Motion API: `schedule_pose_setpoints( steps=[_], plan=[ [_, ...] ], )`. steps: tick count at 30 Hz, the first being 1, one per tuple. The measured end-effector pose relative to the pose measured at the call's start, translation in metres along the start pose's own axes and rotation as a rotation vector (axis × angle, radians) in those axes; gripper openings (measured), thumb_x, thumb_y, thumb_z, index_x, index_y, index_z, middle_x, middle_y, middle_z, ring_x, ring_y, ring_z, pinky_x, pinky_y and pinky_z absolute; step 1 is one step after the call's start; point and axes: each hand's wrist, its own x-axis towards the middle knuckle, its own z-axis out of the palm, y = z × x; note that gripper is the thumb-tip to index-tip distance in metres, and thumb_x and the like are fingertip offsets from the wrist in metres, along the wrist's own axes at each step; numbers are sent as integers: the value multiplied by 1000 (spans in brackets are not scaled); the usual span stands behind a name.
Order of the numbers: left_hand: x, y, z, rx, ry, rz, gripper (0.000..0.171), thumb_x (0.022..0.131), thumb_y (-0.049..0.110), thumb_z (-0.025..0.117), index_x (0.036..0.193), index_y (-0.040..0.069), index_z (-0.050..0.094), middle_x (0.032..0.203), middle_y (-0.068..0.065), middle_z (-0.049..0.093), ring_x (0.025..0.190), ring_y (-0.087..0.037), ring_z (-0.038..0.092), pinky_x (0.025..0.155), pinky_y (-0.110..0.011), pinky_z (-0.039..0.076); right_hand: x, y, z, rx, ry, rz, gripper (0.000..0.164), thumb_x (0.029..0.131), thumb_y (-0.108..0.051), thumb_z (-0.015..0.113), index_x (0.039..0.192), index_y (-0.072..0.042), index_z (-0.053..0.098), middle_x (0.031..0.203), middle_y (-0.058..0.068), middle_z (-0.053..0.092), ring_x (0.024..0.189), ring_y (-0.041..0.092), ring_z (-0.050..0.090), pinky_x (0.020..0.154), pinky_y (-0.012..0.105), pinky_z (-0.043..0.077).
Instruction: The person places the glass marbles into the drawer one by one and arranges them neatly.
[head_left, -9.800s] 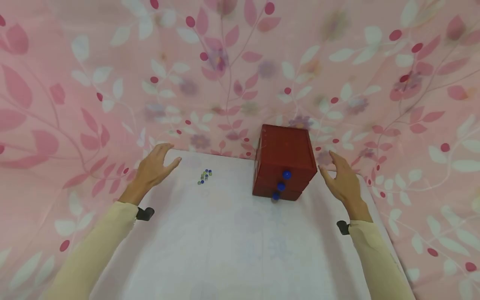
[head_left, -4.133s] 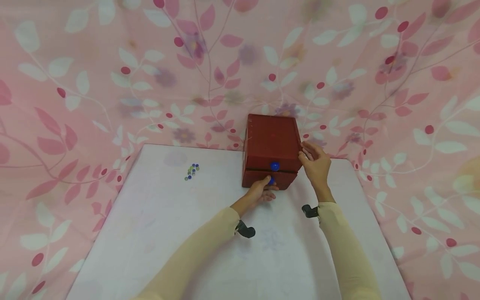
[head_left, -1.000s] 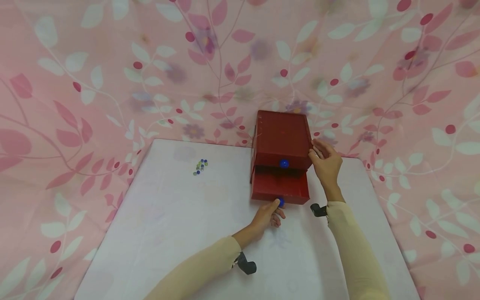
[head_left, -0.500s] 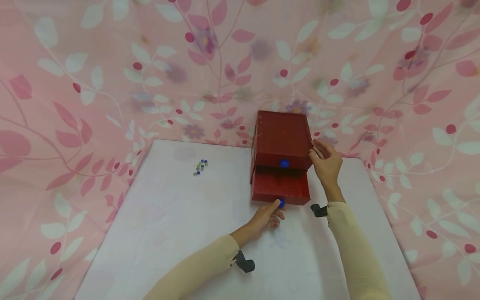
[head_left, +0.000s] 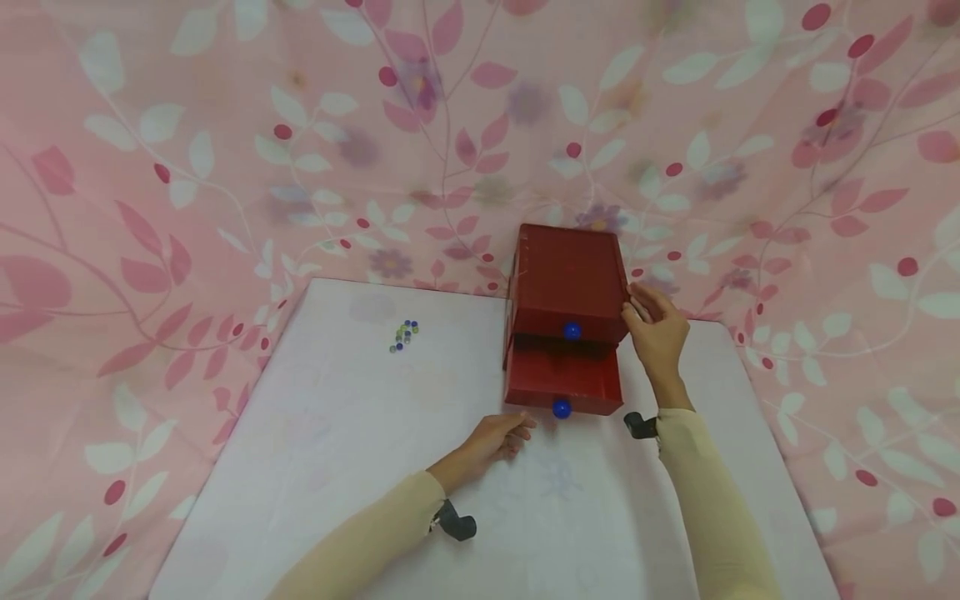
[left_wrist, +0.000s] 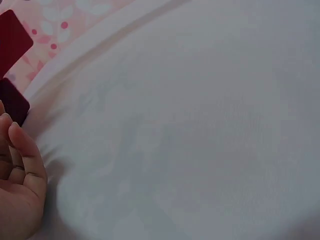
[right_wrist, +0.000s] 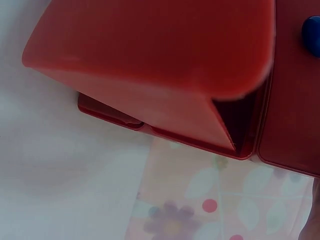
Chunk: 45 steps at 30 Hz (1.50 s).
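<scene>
In the head view, a red drawer cabinet [head_left: 572,271] with blue ball knobs stands at the back of the white table. Its top drawer is closed; the drawer [head_left: 564,385] below it is pulled out, and no contents show inside. My left hand [head_left: 487,446] is just left of and below that drawer's blue knob [head_left: 562,408], apart from it, fingers loosely bent and holding nothing. My right hand [head_left: 658,333] rests its fingertips against the cabinet's right side near the front. The right wrist view shows the pulled-out drawer [right_wrist: 150,45] up close.
Several small blue, green and clear glass marbles [head_left: 403,336] lie in a cluster on the white table [head_left: 360,400], left of the cabinet. A pink floral cloth [head_left: 480,125] hangs right behind the table and along its sides.
Over several seconds my left hand reached the lower knob and drew that drawer out towards me. Since half a second ago it has let go and moved left. My right hand stays at the cabinet's side.
</scene>
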Motion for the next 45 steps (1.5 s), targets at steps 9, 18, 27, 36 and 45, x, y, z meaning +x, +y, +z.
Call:
schedule_pose_setpoints(
  steps=[9, 18, 27, 36, 45],
  plan=[
    [1, 20, -61, 55, 70, 18, 38, 98, 26, 58, 116, -6, 65, 85, -1, 65, 60, -9, 52, 54, -22, 46, 0, 1, -2, 18, 0, -7, 35, 78, 14, 68, 112, 16, 64, 113, 38, 60, 106, 43, 61, 90, 34, 51],
    [-4, 37, -120, 7, 213, 12, 34, 97, 20, 60, 119, -5, 63, 89, -5, 66, 63, -10, 54, 56, -22, 48, -1, 1, -2, 3, -10, -14, 34, 78, 13, 68, 112, 16, 64, 112, 37, 61, 106, 44, 61, 90, 34, 51],
    [-10, 66, -173, 59, 314, 95, 36, 101, 14, 52, 126, -11, 55, 96, -9, 62, 76, -11, 59, 69, -24, 55, -1, 0, -2, -2, -14, -30, 33, 78, 13, 68, 111, 16, 65, 112, 37, 61, 106, 45, 61, 90, 34, 51],
    [-11, 89, -206, 183, 466, 177, 35, 100, 15, 55, 126, -9, 55, 111, -20, 61, 85, -15, 64, 84, -32, 56, -2, 0, -2, -15, -13, -28, 34, 79, 12, 69, 112, 15, 64, 112, 35, 62, 106, 44, 61, 90, 33, 51],
    [-1, 93, -227, 569, 685, 285, 30, 92, 11, 66, 120, 2, 63, 113, -15, 67, 98, -24, 64, 84, -32, 53, -1, 2, -2, 1, -12, -26, 34, 78, 13, 68, 112, 15, 64, 112, 36, 61, 106, 44, 61, 90, 33, 51]
  ],
)
